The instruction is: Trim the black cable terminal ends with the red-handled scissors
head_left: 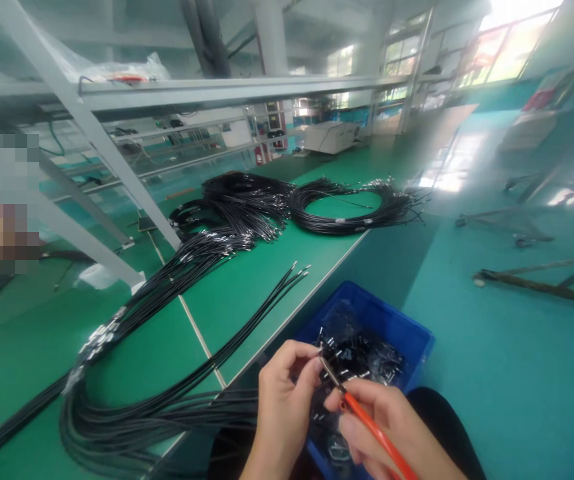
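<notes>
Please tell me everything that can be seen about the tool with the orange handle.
The tool is slim, with a smooth, glossy orange handle that looks like plastic and a narrow, grey, metal-looking front part. The handle's rear runs out of the picture. The right hand grips it at a slant, above the blue bin. Its tip points forward-left, at the left hand's fingertips; whether it touches them is too small to tell.

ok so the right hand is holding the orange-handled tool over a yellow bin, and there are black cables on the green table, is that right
Not quite: the bin is blue, not yellow, as the head view shows. The right hand is holding the orange-handled tool over it, and there are black cables on the green table.
</notes>
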{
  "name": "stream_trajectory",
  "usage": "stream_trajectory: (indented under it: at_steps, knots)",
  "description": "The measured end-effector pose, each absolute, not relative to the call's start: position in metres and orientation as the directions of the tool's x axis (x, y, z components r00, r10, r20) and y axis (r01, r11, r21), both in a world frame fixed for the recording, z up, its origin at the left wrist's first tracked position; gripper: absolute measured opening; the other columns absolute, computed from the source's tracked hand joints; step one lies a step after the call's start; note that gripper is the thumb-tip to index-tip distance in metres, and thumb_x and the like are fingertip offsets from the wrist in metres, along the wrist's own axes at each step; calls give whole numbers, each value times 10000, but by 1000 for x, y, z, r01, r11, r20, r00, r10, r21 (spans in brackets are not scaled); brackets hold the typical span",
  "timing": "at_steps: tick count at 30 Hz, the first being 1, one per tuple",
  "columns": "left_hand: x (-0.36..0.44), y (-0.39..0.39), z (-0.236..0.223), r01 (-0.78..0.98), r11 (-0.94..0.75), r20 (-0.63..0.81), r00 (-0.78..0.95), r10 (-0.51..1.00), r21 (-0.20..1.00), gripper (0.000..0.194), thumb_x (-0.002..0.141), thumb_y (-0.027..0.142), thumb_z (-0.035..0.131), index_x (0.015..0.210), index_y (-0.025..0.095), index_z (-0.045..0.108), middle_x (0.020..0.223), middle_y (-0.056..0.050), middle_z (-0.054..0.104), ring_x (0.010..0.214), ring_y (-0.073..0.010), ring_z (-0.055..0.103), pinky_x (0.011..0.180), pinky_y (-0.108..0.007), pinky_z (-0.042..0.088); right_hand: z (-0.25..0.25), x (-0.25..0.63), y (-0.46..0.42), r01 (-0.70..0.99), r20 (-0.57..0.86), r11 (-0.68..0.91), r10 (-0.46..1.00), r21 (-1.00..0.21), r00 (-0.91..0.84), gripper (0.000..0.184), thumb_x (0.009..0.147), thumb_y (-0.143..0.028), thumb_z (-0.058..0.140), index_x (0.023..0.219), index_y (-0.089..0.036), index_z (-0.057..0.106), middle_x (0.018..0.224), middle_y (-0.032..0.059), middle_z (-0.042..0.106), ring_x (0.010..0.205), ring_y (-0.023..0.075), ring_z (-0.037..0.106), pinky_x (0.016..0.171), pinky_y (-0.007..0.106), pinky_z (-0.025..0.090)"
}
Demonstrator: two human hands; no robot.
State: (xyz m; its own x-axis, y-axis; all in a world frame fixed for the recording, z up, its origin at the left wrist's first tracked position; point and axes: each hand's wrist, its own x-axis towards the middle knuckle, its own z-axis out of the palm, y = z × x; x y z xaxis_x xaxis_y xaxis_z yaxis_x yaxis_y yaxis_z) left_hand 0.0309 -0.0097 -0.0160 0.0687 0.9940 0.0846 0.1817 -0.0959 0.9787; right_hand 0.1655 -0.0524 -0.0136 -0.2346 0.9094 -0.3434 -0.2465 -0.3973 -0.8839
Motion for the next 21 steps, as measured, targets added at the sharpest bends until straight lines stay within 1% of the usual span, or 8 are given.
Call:
stream_trajectory:
  at_steps: [4, 8, 11, 12, 14, 17, 19, 21]
  knots:
    - [34, -12, -12, 185, -107, 97, 60, 993, 977, 54, 730, 176, 609, 683, 169, 635, 622, -2, 624, 579, -142, 560, 557, -216, 446, -14, 166, -49, -263, -347, -410, 902, -873, -256, 326, 674, -407, 682, 818, -133, 579, 478, -33, 561, 237, 6, 312, 275, 132, 217]
    - [35, -12, -12, 202, -107, 97, 63, 993, 973, 59, 736, 181, 603, 687, 172, 634, 620, -4, 628, 572, -143, 558, 559, -218, 443, -15, 167, -47, -254, -372, -441, 886, -861, -277, 418, 666, -482, 680, 863, -135, 555, 493, -24, 574, 225, 16, 327, 268, 141, 232]
    - [35, -12, -14, 221, -111, 99, 65, 993, 969, 65, 744, 175, 594, 693, 172, 634, 630, -6, 625, 582, -144, 559, 565, -219, 441, -15, 167, -47, -231, -381, -446, 882, -865, -280, 401, 680, -476, 662, 867, -140, 548, 482, -26, 576, 220, 17, 324, 282, 147, 235]
    - [35, -11, -15, 230, -115, 102, 68, 992, 966, 68, 747, 174, 590, 695, 172, 634, 633, -7, 622, 585, -146, 558, 566, -220, 439, -15, 167, -47, -210, -390, -450, 879, -868, -274, 375, 689, -459, 652, 862, -142, 551, 475, -27, 574, 224, 21, 327, 289, 150, 241]
    - [35, -10, -16, 251, -133, 117, 77, 990, 959, 73, 754, 171, 581, 705, 174, 635, 646, -9, 621, 598, -151, 562, 573, -224, 438, -16, 166, -48, -169, -396, -440, 887, -882, -239, 284, 697, -388, 642, 825, -148, 563, 473, -32, 567, 268, 40, 379, 325, 159, 281]
    - [35, -8, -17, 305, -172, 159, 69, 985, 937, 63, 762, 168, 580, 730, 180, 632, 669, -5, 625, 627, -156, 571, 596, -230, 438, -22, 166, -53, -115, -361, -384, 915, -916, -180, 115, 648, -199, 642, 739, -151, 592, 491, -51, 535, 392, 68, 450, 419, 178, 334]
    - [34, -7, -17, 345, -204, 190, 74, 979, 916, 47, 772, 176, 583, 749, 186, 622, 686, 1, 624, 641, -154, 572, 607, -229, 438, -26, 167, -56, -84, -312, -323, 942, -943, -125, 134, 596, -109, 634, 721, -154, 615, 560, -39, 561, 475, 87, 483, 475, 196, 356]
    - [32, -8, -16, 382, -238, 216, 99, 971, 893, 40, 785, 181, 580, 757, 191, 606, 694, 9, 613, 645, -147, 567, 615, -226, 438, -28, 168, -59, -91, -250, -250, 968, -964, -12, 192, 580, -97, 643, 756, -171, 629, 625, -28, 591, 539, 111, 514, 519, 215, 387]
